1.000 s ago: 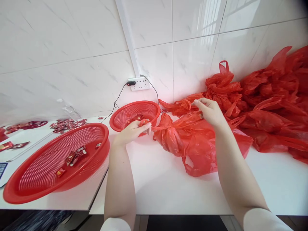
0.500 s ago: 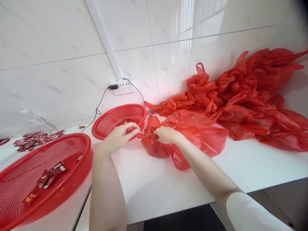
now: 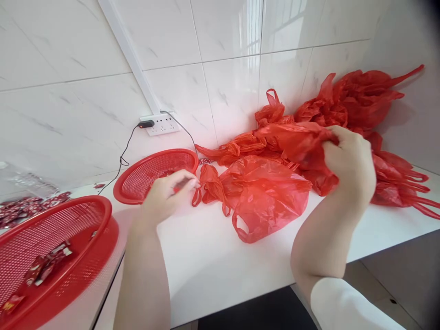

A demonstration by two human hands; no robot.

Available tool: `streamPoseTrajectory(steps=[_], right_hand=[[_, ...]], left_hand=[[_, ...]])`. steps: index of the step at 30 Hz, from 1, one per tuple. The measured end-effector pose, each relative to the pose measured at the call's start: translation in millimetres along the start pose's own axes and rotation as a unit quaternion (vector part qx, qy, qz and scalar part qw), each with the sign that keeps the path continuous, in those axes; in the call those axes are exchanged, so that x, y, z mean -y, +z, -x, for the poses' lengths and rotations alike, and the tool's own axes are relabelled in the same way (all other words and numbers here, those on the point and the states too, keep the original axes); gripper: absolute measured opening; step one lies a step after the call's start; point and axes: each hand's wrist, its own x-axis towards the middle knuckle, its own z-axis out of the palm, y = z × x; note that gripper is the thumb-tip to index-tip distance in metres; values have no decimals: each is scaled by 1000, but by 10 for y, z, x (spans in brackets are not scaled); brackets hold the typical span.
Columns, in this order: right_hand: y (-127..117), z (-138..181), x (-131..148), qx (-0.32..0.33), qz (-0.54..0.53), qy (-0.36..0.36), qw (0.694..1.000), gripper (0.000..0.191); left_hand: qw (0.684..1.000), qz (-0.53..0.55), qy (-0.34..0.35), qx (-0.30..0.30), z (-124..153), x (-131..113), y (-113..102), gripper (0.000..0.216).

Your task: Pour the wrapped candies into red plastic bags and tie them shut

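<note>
**Two red bags, one at each hand**

Our right hand [image 3: 350, 162] is clenched on a crumpled red bag [image 3: 299, 144], held up above the desk [image 3: 213, 270] in front of the pile of bags [image 3: 364, 91]. Our left hand [image 3: 168, 197] has its fingertips drawn together at the twisted end of the flat bag [image 3: 264, 197] lying on the desk. We cannot tell whether that grip really has the film.

We judge the thin film wants a light pinch near the handles, with the lifted bag kept clear of the pile so nothing drags along.

The desk is white and smooth, against a glossy tiled wall [image 3: 68, 114] with a socket [image 3: 160, 123]. A small basket [image 3: 137, 183] sits just behind the left hand. A larger basket [image 3: 68, 215] holding a few sachets [image 3: 48, 263] stands further left.
</note>
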Motion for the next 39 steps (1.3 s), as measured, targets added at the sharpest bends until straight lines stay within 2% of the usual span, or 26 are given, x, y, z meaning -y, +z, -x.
streamPoseTrajectory(steps=[2, 4, 7, 9, 11, 14, 17, 19, 20, 22, 24, 25, 27, 30, 31, 34, 37, 39], right_hand=[[46, -63, -275, 7, 73, 61, 995, 41], [181, -138, -544, 64, 114, 102, 986, 39], [380, -226, -825, 154, 93, 119, 976, 25], [430, -246, -856, 163, 74, 126, 976, 12], [413, -235, -741, 148, 59, 115, 981, 13], [345, -181, -368, 154, 19, 61, 986, 27], [337, -92, 82, 209, -42, -20, 977, 29], [395, -10, 356, 270, -79, -78, 957, 28], [450, 38, 479, 303, -90, -102, 943, 27], [620, 149, 701, 363, -100, -145, 915, 24], [877, 281, 890, 403, -92, -180, 893, 23], [1031, 353, 969, 417, -81, -193, 884, 23], [1355, 496, 1089, 458, -42, -200, 865, 23], [1754, 660, 1160, 498, -25, -206, 842, 7], [1841, 688, 1159, 502, -31, -209, 839, 6], [1958, 681, 1132, 478, -77, -212, 849, 18], [1918, 591, 1128, 428, -131, -201, 871, 14], [1837, 534, 1145, 387, -187, -203, 880, 18]], left_hand=[[998, 1, -1, 58, -45, -73, 189, 29], [992, 6, -23, 127, -78, -118, 405, 32], [969, -40, -57, 236, -106, -111, 683, 40], [952, -81, -55, 291, -114, -93, 792, 42], [943, -90, -36, 320, -116, -98, 835, 39], [939, -38, 1, 341, -119, -131, 798, 30], [930, 27, 27, 366, -142, -78, 696, 31], [928, 37, 20, 371, -176, 53, 635, 34], [933, 28, 7, 358, -197, 142, 614, 35], [955, -11, -43, 293, -241, 336, 598, 34], [969, -49, -91, 223, -273, 502, 596, 34], [970, -63, -108, 211, -279, 559, 589, 34], [962, -79, -127, 230, -265, 609, 542, 33], [957, -75, -139, 244, -188, 563, 386, 39], [959, -66, -144, 237, -157, 532, 325, 42], [973, -40, -136, 184, -98, 440, 181, 45], [997, -34, -55, 31, -111, 350, 147, 35], [997, -30, -4, -66, -137, 281, 177, 31]])
